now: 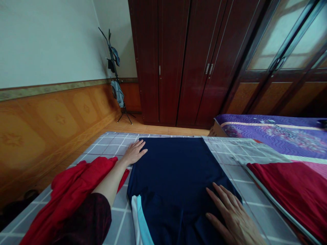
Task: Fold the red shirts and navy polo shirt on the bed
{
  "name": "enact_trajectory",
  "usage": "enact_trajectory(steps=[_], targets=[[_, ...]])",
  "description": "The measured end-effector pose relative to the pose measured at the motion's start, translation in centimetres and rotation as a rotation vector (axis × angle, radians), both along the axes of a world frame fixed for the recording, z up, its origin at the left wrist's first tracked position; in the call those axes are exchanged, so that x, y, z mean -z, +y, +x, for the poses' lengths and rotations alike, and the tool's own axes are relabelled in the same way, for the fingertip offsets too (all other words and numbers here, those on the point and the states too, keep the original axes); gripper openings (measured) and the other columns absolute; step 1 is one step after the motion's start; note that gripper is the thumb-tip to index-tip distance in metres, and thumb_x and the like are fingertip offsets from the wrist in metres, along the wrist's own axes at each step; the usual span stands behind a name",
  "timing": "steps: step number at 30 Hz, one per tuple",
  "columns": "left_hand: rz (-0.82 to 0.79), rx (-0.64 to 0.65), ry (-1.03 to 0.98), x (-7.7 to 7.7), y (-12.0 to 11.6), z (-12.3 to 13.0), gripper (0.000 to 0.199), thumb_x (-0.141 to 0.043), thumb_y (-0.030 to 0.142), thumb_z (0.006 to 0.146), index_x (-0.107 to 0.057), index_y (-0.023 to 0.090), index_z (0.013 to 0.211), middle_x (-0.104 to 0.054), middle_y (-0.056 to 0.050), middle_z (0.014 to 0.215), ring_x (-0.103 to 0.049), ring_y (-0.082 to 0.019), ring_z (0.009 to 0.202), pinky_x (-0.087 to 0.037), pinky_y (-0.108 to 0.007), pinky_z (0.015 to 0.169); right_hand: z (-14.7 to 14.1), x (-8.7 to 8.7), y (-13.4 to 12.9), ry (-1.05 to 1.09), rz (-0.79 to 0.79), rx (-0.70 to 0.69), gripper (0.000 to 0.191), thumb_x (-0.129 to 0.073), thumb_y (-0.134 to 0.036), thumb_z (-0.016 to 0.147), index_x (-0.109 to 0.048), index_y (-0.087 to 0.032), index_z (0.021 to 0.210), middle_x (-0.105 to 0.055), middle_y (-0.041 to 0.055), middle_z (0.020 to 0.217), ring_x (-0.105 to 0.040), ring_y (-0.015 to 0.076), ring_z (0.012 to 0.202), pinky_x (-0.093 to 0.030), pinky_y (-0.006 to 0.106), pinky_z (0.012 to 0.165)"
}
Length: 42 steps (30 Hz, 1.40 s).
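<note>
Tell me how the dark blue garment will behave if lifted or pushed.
The dark blue garment is probably floppy: it lies flat, with soft creases near the right hand. If pushed, it would likely bunch, as those creases hint. It looks thin along its far edge on the checked cloth, so it may feel light for its size.

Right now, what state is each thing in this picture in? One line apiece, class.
Navy cloth: spread out, rumpled nearest the person
Left hand: open, on navy cloth's left edge
Right hand: open, on navy cloth's right side
Left red cloth: crumpled
Right red cloth: lying flat
Wardrobe doors: shut
Glass doors: shut
Coat rack: upright, things hanging
Far bed: covered
</note>
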<state>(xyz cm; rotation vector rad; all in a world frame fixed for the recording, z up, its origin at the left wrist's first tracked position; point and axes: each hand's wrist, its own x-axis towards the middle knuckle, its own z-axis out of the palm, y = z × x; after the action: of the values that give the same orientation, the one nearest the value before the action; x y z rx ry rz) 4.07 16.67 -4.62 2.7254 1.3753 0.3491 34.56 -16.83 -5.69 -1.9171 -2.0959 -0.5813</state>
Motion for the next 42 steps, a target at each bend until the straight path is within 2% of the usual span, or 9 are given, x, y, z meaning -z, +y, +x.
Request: enact_trajectory(steps=[5,9,15,18,21,27,31,35,42], targets=[[-0.052,-0.014,0.035,0.2,0.5,-0.2,0.062,-0.027,0.056,0.092,-0.033,0.021,0.143,-0.026,-0.006,0.151,-0.02,-0.026,0.14,-0.019,-0.047,0.11,-0.2,-0.3,0.0,-0.024,0.027,-0.006,0.06,-0.051,-0.055,0.084,-0.048,-0.023,0.135,-0.046,0.0111,0.138,-0.05,0.033,0.12,-0.052,0.049,0.087],[-0.042,-0.032,0.041,-0.3,0.0,0.1,0.061,-0.028,0.055,0.092,-0.034,0.02,0.142,-0.026,-0.008,0.151,-0.02,-0.028,0.14,-0.018,-0.048,0.11,-0.2,-0.3,0.0,-0.012,0.008,0.003,0.059,-0.049,-0.055,0.084,-0.049,-0.022,0.134,-0.047,0.011,0.138,-0.049,0.033,0.121,-0.051,0.05,0.089],[-0.035,0.012,0.052,-0.6,-0.6,1.1,0.063,-0.026,0.056,0.093,-0.03,0.02,0.144,-0.022,-0.008,0.153,-0.014,-0.024,0.141,-0.015,-0.046,0.112,-0.3,-0.2,0.0,0.009,0.005,0.028,0.061,-0.05,-0.057,0.083,-0.047,-0.025,0.135,-0.046,0.0106,0.138,-0.049,0.0335,0.121,-0.051,0.051,0.089],[-0.072,0.003,0.074,-0.4,-0.6,1.2,0.064,-0.025,0.057,0.092,-0.03,0.019,0.144,-0.022,-0.01,0.152,-0.017,-0.027,0.14,-0.017,-0.05,0.11,-0.4,-0.4,0.0,0.009,0.005,0.023,0.061,-0.049,-0.057,0.084,-0.048,-0.025,0.135,-0.047,0.0109,0.138,-0.049,0.0333,0.121,-0.051,0.051,0.089],[-0.088,-0.006,0.087,-0.4,-0.8,1.4,0.067,-0.023,0.058,0.092,-0.026,0.018,0.145,-0.018,-0.012,0.153,-0.013,-0.029,0.141,-0.013,-0.053,0.11,-0.4,-0.4,0.0,0.03,-0.014,0.028,0.059,-0.047,-0.057,0.085,-0.048,-0.025,0.135,-0.046,0.0096,0.139,-0.048,0.0324,0.122,-0.05,0.05,0.09],[-0.138,0.046,0.123,-0.6,-2.0,2.6,0.077,-0.02,0.066,0.089,-0.02,0.016,0.147,-0.011,-0.013,0.153,-0.01,-0.028,0.141,-0.014,-0.051,0.11,-0.4,-0.3,-0.1,0.047,-0.021,0.022,0.059,-0.049,-0.055,0.085,-0.047,-0.024,0.136,-0.044,0.01,0.141,-0.046,0.0322,0.124,-0.049,0.05,0.092],[-0.136,0.029,0.134,-0.4,-2.3,2.9,0.079,-0.018,0.067,0.089,-0.018,0.013,0.147,-0.009,-0.015,0.153,-0.006,-0.029,0.142,-0.012,-0.052,0.111,-0.4,-0.3,-0.1,0.062,-0.035,0.03,0.059,-0.049,-0.055,0.085,-0.047,-0.024,0.136,-0.044,0.0106,0.141,-0.045,0.0325,0.125,-0.047,0.051,0.094],[-0.135,0.038,0.142,-0.3,-2.3,2.8,0.082,-0.018,0.069,0.088,-0.015,0.013,0.148,-0.009,-0.013,0.153,-0.005,-0.026,0.142,-0.009,-0.047,0.113,-0.5,-0.4,-0.1,0.07,-0.038,0.036,0.059,-0.049,-0.055,0.085,-0.048,-0.024,0.135,-0.044,0.0111,0.14,-0.045,0.0325,0.125,-0.046,0.051,0.095],[-0.127,0.001,0.157,-0.5,-2.5,2.7,0.087,-0.017,0.071,0.086,-0.014,0.009,0.148,-0.005,-0.016,0.153,-0.004,-0.03,0.141,-0.011,-0.049,0.112,-0.5,-0.4,0.0,0.081,-0.032,0.036,0.057,-0.048,-0.055,0.086,-0.049,-0.024,0.134,-0.045,0.0111,0.139,-0.045,0.0323,0.125,-0.046,0.051,0.095]])
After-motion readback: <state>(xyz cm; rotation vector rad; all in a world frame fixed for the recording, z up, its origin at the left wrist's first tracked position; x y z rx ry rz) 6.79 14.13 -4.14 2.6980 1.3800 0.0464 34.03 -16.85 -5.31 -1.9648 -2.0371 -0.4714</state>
